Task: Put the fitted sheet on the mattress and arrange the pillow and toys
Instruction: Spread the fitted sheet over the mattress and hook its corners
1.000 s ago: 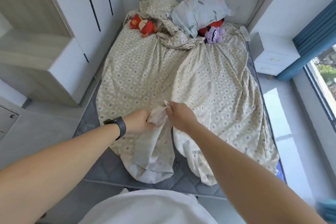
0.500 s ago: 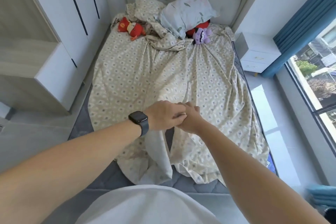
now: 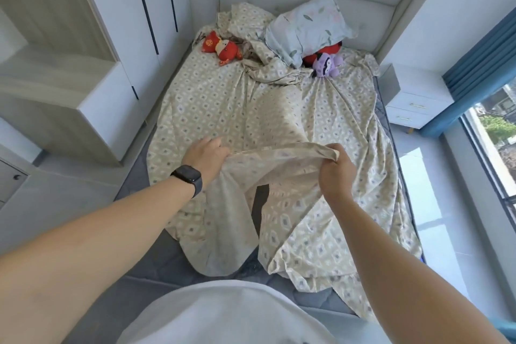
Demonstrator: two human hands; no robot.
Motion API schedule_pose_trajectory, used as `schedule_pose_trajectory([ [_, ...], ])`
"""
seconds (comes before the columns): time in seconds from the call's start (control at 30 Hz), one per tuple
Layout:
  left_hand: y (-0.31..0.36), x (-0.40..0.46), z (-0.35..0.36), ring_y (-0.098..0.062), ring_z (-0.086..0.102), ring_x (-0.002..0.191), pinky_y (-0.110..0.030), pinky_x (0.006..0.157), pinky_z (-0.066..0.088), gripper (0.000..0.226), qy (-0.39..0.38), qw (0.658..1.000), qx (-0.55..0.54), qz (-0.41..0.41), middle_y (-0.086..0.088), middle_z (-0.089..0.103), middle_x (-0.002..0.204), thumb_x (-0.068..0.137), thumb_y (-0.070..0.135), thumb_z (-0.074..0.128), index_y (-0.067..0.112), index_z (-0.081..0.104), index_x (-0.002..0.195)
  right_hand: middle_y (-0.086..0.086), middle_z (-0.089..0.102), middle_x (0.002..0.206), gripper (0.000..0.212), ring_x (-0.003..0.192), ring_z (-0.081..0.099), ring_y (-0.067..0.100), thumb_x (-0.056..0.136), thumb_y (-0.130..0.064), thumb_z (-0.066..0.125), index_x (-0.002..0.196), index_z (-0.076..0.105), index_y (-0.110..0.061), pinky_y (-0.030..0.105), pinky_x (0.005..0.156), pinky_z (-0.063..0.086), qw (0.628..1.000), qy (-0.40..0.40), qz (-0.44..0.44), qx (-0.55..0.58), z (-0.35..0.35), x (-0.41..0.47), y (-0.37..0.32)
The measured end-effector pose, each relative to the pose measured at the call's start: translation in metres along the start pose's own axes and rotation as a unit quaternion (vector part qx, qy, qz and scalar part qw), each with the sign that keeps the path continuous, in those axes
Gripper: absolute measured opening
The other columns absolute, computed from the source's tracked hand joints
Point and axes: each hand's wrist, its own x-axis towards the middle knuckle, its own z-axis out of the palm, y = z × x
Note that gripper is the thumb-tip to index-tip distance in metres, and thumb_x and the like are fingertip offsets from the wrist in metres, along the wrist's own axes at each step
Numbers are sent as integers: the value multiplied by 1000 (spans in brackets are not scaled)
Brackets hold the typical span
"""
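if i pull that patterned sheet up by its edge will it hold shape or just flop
Probably flop: the fitted sheet sags between the left hand and right hand. It looks thin and light, wrinkling everywhere. It may drag the purple toy resting on it.

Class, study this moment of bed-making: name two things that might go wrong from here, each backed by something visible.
1. The pillow, red toy and purple toy lie on the fitted sheet; pulling may drag or tip them.
2. The left hand and right hand grip one bunched edge, while the mattress shows bare at the foot, so the sheet may go on crooked.
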Motion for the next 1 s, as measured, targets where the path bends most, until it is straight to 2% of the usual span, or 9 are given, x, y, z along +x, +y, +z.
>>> schedule_pose_trajectory([
  [0.07, 0, 2, -3, -30, 50, 77, -35, 61, 28, 24, 18, 999, 27, 40, -10, 50, 87, 78, -9, 57, 11, 63, 90, -1, 63, 98, 21, 96, 59, 28, 92, -14, 45, 103, 61, -23, 36, 76, 46, 986, 15, -8, -165, -6, 6, 8],
  [0.17, 15, 9, -11, -28, 51, 61, -32, 50, 39, 22, 91, 984, 40, 147, -12, 51, 73, 61, -13, 58, 6, 60, 70, -2, 37, 140, 55, 130, 33, 29, 88, -43, 57, 141, 43, -35, 45, 109, 27, 912, -117, -129, -370, 10, 1, -2],
  [0.3, 56, 21, -38, -25, 53, 67, -33, 58, 46, 6, 176, 948, 79, 252, -6, 55, 76, 76, 16, 57, 13, 62, 74, -5, 55, 116, 34, 121, 43, 26, 93, -47, 49, 120, 59, -30, 41, 97, 29, 838, -254, -226, -427, 56, -18, -32],
  [0.37, 66, 24, -44, -24, 52, 65, -34, 56, 48, 14, 202, 943, 74, 254, -6, 55, 75, 79, 14, 48, 12, 61, 78, -5, 58, 85, 23, 97, 58, 24, 100, -36, 43, 90, 58, -22, 33, 81, 36, 880, -274, -169, -349, 56, -16, -28],
  [0.43, 67, 25, -42, -25, 53, 68, -36, 59, 47, 24, 213, 947, 28, 240, -5, 56, 77, 79, 19, 40, 13, 62, 85, -3, 61, 80, 19, 80, 60, 23, 98, -19, 44, 87, 59, -20, 29, 64, 41, 937, -267, -99, -201, 42, -12, -19],
  [0.6, 65, 22, -21, -24, 44, 96, -40, 82, 42, 27, -46, 996, -36, 70, 4, 54, 101, 84, 54, 39, 33, 56, 90, -2, 72, 91, 36, 89, 66, 21, 88, -2, 43, 100, 69, -24, 38, 78, 53, 969, -231, -78, -50, 16, -5, -19],
  [0.73, 49, 23, -5, -27, 50, 80, -35, 61, 37, 30, -102, 981, -157, -58, -3, 53, 80, 97, 33, 36, 21, 44, 71, -2, 72, 87, 38, 83, 65, 16, 86, 1, 42, 95, 70, -23, 30, 72, 52, 980, -190, -52, 26, 8, -8, -23],
  [0.87, 31, 23, -16, -23, 45, 60, -33, 55, 29, 34, -53, 917, -372, -137, -7, 47, 65, 103, 27, 41, 10, 46, 74, 0, 67, 87, 21, 84, 65, 23, 91, -19, 45, 101, 63, -22, 39, 73, 53, 988, -71, -21, -135, 2, -4, -18],
  [1.0, 28, 34, -46, -19, 59, 77, -34, 69, 45, 44, -33, 884, -457, -95, -5, 63, 86, 106, 42, 41, 4, 64, 104, -1, 43, 140, 55, 131, 37, 29, 89, -47, 55, 142, 44, -36, 48, 108, 29, 919, -134, -155, -337, 21, -8, -34],
])
